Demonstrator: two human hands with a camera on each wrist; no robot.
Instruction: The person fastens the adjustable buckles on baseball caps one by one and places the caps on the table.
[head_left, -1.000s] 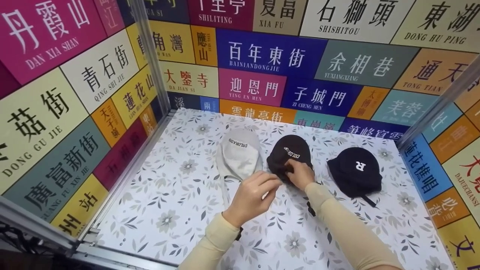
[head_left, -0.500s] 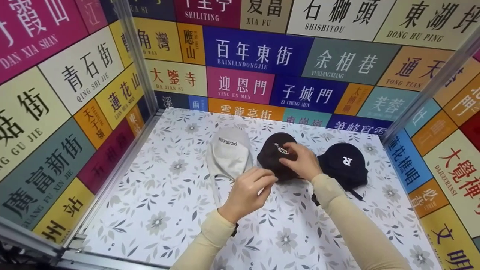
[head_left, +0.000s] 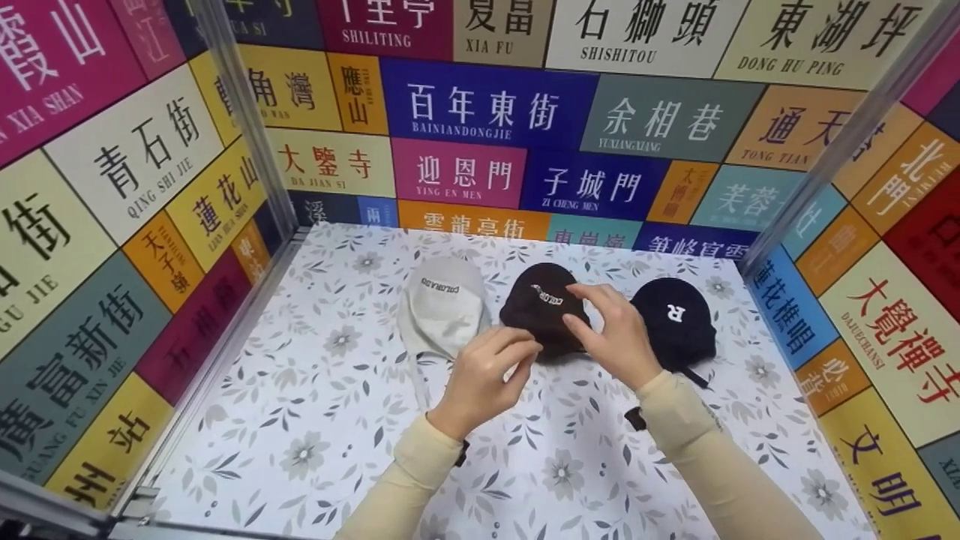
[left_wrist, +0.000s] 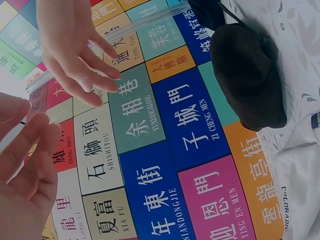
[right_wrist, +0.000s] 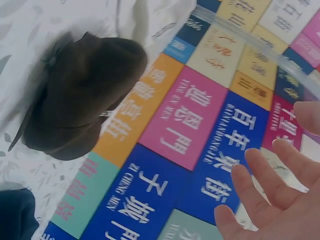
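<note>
Three caps lie in a row on the table in the head view: a light grey cap point(head_left: 442, 307) lettered COLORADO, a dark brown cap point(head_left: 541, 307) with the same word, and a black cap point(head_left: 671, 319) marked R. My left hand point(head_left: 484, 379), its fingers loosely bent with nothing in them, hovers before the brown and grey caps. My right hand point(head_left: 619, 334) is spread beside the brown cap, overlapping its right edge in the head view. Both wrist views show the brown cap point(right_wrist: 85, 95) apart from the fingers.
A white flower-patterned cloth point(head_left: 300, 390) covers the table. Colourful sign panels point(head_left: 487, 109) wall the back and sides, with metal posts point(head_left: 251, 112) at the corners. A thin strap point(head_left: 695, 377) trails from the black cap.
My right hand has come off the brown cap's front and moved right, its fingers spreading. My left hand stays near the same spot. The head view has shifted slightly.
</note>
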